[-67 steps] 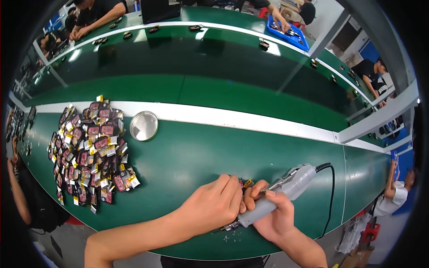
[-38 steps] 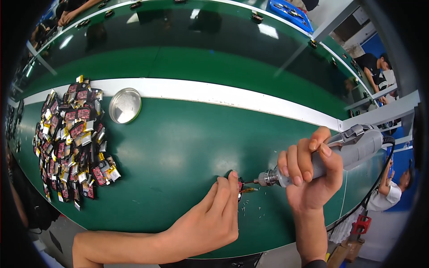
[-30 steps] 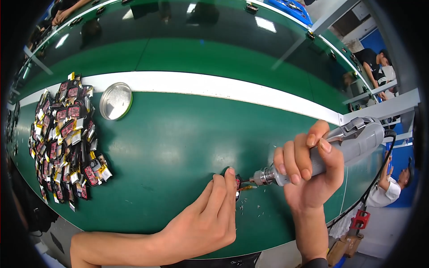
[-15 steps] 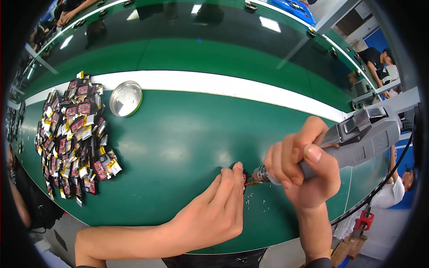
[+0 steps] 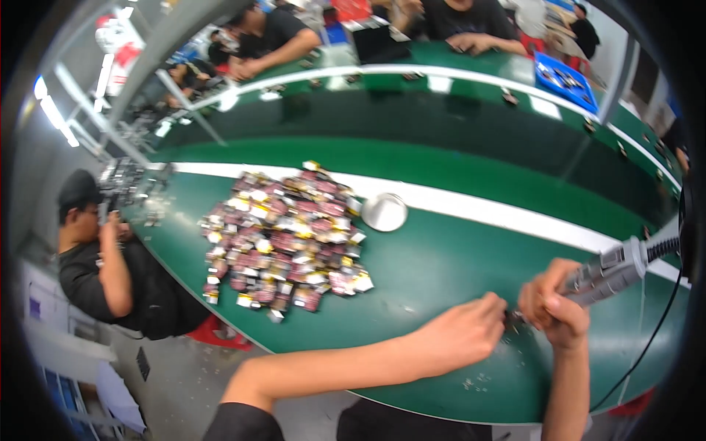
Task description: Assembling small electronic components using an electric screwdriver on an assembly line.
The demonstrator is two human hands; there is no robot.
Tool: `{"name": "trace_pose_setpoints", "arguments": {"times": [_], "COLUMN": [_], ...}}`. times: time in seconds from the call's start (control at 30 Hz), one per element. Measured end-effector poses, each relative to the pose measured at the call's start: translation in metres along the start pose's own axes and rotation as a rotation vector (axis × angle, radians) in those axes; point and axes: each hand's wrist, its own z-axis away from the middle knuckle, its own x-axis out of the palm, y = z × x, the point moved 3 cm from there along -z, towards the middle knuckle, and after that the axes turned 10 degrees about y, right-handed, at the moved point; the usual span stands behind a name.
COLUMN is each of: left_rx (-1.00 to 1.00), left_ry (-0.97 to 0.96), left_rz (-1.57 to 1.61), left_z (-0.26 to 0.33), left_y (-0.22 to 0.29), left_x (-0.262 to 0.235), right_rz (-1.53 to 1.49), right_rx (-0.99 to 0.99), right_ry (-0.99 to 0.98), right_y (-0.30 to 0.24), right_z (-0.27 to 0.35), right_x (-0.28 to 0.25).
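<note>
In my right hand (image 5: 557, 305) is a grey corded electric screwdriver (image 5: 609, 273), my fingers wrapped round its body and its tip pointing left and down. That tip meets a small dark part (image 5: 509, 317) low over the green tabletop. My left hand (image 5: 471, 329) is closed, its fingertips pinching the small part from the left; the fingers hide most of it. To the left lies a big heap of small electronic units (image 5: 283, 239) with reddish boards, silvery packs and yellow tape. Beside the heap stands a round shallow metal tin (image 5: 384, 212). The picture is blurred.
Tiny pale scraps (image 5: 476, 383) lie on the tabletop (image 5: 419, 275) near my left forearm. A white rail (image 5: 478, 211) divides it from a dark green conveyor belt (image 5: 412, 110). A blue tray (image 5: 565, 81) stands across. A person in black (image 5: 110, 257) sits at the left; others sit opposite.
My view has swung left and up, so the heap, tin and both hands appear farther right. People across the belt and at the left have come into view. Both hands stay together at the small part.
</note>
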Motion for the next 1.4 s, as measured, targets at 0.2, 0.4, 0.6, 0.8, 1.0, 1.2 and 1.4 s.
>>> {"name": "trace_pose_setpoints", "arguments": {"times": [0.2,0.4,0.6,0.8,1.0,1.2,1.4], "left_rx": [-0.142,-0.574,-0.617,-0.328,-0.123,0.057,0.199], "left_ry": [0.092,0.445,0.241,0.154,0.023,-0.061,-0.074], "left_rz": [-0.019,-0.513,-0.813,-0.161,-0.037,-0.266,-0.336], "left_z": [0.034,0.095,0.097,0.011,-0.036,-0.048,-0.048], "left_y": [-0.006,-0.068,-0.09,-0.022,0.022,0.029,0.026], "left_x": [-0.033,-0.137,-0.135,-0.063,0.011,0.027,0.03], "right_rz": [-0.283,-0.389,-0.46,-0.517,-0.529,-0.564,-0.543], "right_rx": [-0.049,0.085,0.095,0.068,-0.001,-0.014,-0.002], "right_ry": [0.298,0.483,0.428,0.459,0.575,0.626,0.629], "right_y": [-0.001,0.018,0.012,0.007,-0.002,0.005,0.004], "right_z": [0.002,-0.002,0.0,-0.012,-0.008,-0.009,-0.007], "right_x": [-0.032,-0.056,-0.062,-0.075,-0.108,-0.118,-0.115]}}
